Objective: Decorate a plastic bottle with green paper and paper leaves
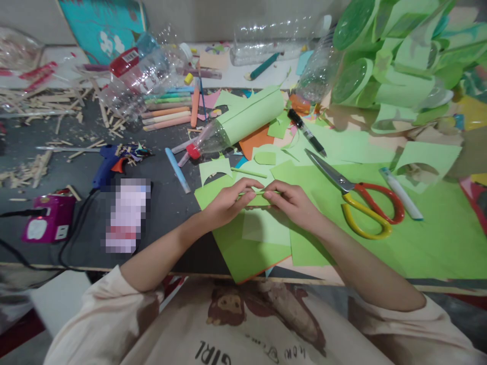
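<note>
Between both hands is a narrow green paper strip (pixel 260 193), rolled or folded along its length. My left hand (pixel 231 203) pinches its left end with thumb and fingers. At the other end, my right hand (pixel 289 202) grips it the same way. Just beyond the fingertips lies a thin rolled green paper stick (pixel 248 173). Green paper sheets (pixel 236 248) spread below and around both hands. A clear bottle wrapped in light green paper (pixel 253 115), with a red cap, rests on its side farther back.
Large scissors (pixel 353 195) with red and yellow handles lie open on the right, near a black marker (pixel 306 133) and a white-bodied pen (pixel 401 193). On the left are a blue glue gun (pixel 106 165), a phone (pixel 127 215) and a purple power box (pixel 49 217). Paper-covered bottles (pixel 403 66) stack at back right.
</note>
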A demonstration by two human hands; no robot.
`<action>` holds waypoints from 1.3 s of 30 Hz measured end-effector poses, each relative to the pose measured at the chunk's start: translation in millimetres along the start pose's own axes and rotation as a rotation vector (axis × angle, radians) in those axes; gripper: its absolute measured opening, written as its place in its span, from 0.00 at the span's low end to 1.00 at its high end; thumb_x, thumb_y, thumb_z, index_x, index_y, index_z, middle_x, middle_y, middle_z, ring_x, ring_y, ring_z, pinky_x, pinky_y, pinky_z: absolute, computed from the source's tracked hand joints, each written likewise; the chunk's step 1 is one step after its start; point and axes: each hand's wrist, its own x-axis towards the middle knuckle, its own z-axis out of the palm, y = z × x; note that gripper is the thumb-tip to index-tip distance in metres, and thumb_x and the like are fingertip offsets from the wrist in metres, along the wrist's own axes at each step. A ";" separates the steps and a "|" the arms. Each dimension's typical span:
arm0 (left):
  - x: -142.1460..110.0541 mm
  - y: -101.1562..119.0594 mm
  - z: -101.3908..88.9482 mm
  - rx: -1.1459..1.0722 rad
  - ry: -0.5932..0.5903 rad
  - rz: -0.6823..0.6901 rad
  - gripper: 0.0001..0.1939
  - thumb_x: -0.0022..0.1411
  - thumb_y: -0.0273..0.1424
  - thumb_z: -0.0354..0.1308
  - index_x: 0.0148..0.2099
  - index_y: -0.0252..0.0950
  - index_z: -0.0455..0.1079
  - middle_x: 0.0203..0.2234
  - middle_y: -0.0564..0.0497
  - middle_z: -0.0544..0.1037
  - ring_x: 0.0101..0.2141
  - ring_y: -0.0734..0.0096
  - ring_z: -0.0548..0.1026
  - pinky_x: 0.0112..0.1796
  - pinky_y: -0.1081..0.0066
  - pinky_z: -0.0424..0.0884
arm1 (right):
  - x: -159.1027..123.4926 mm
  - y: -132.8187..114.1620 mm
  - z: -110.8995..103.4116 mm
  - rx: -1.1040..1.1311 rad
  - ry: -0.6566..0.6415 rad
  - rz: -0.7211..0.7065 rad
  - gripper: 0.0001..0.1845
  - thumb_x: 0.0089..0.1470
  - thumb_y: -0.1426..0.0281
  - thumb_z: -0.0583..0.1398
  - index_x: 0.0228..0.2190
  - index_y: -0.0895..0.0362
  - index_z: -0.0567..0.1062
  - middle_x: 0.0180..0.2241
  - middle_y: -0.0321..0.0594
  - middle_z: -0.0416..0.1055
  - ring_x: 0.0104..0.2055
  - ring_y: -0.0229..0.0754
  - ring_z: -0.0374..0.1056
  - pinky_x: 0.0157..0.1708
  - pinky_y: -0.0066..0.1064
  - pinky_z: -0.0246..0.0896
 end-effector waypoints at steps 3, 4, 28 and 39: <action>0.5 0.4 -0.1 -0.004 -0.014 -0.016 0.19 0.66 0.44 0.44 0.47 0.38 0.67 0.36 0.50 0.77 0.36 0.68 0.75 0.37 0.72 0.69 | 0.1 -1.1 0.4 -0.004 0.001 -0.008 0.14 0.57 0.59 0.56 0.26 0.55 0.69 0.17 0.30 0.63 0.21 0.34 0.57 0.26 0.28 0.56; 0.7 0.9 -0.1 -0.011 -0.013 -0.019 0.18 0.67 0.43 0.45 0.46 0.38 0.67 0.36 0.50 0.77 0.37 0.68 0.75 0.38 0.72 0.69 | 0.2 -1.3 0.5 -0.006 0.002 -0.004 0.15 0.57 0.58 0.56 0.26 0.55 0.69 0.17 0.29 0.63 0.20 0.34 0.56 0.25 0.28 0.55; -2.7 -9.2 4.5 -0.284 -0.002 -0.041 0.21 0.66 0.48 0.47 0.53 0.39 0.61 0.28 0.54 0.76 0.29 0.73 0.78 0.34 0.72 0.70 | -0.9 -1.0 2.4 0.015 0.026 0.027 0.18 0.57 0.54 0.56 0.26 0.55 0.69 0.17 0.32 0.68 0.17 0.33 0.58 0.20 0.27 0.52; 1.4 3.1 0.1 -0.294 0.241 -0.025 0.14 0.57 0.36 0.60 0.43 0.37 0.64 0.28 0.54 0.75 0.33 0.74 0.75 0.36 0.74 0.69 | -2.1 2.3 9.9 -0.043 0.133 -0.042 0.10 0.54 0.62 0.58 0.26 0.54 0.67 0.22 0.32 0.65 0.20 0.33 0.53 0.21 0.28 0.48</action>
